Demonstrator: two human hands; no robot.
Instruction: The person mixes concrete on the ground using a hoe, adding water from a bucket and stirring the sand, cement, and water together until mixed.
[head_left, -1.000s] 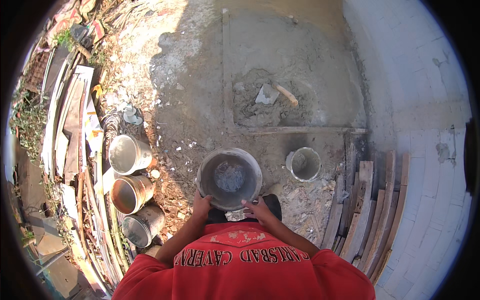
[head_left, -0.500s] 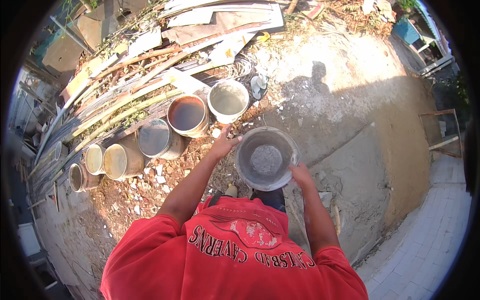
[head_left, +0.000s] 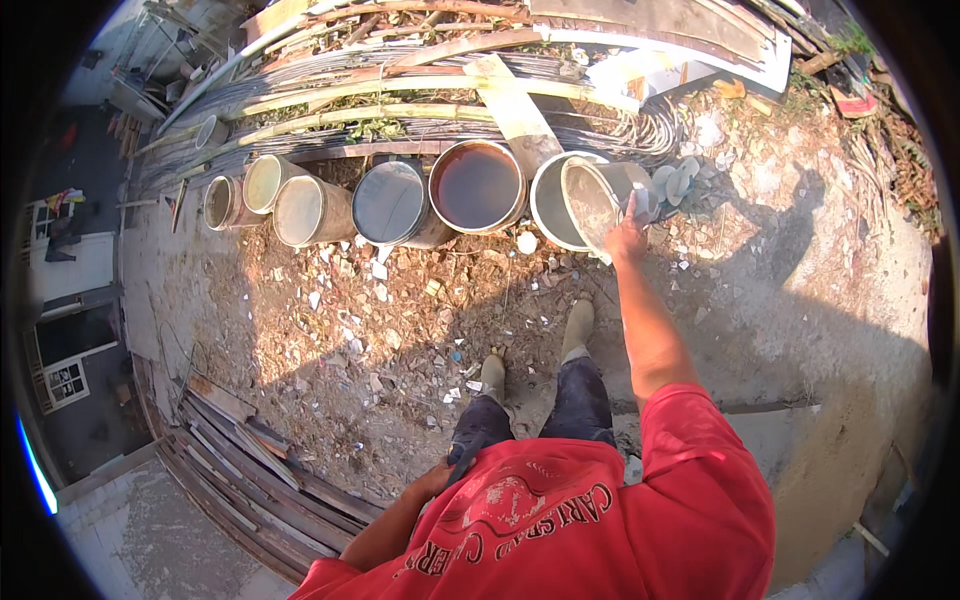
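My right hand (head_left: 628, 236) is stretched forward and grips the rim of a grey bucket (head_left: 598, 200). The bucket is tipped on its side, its mouth facing left over a white bucket (head_left: 548, 205) in a row of buckets. My left hand (head_left: 441, 478) rests low on my left thigh against the dark trousers and holds nothing. Both my boots (head_left: 577, 327) stand on rubble-strewn ground just short of the row.
Beside the white bucket stand a bucket of brown liquid (head_left: 477, 186), a grey one (head_left: 390, 202) and smaller pale ones (head_left: 305, 211). Behind them lie bundled steel rods and planks (head_left: 400, 95). More planks (head_left: 250, 450) are stacked at the lower left. Bare concrete (head_left: 840, 330) spreads to the right.
The view has turned toward the row of buckets. My left hand has let go of the grey bucket and dropped to my thigh. My right hand alone now tips it forward.
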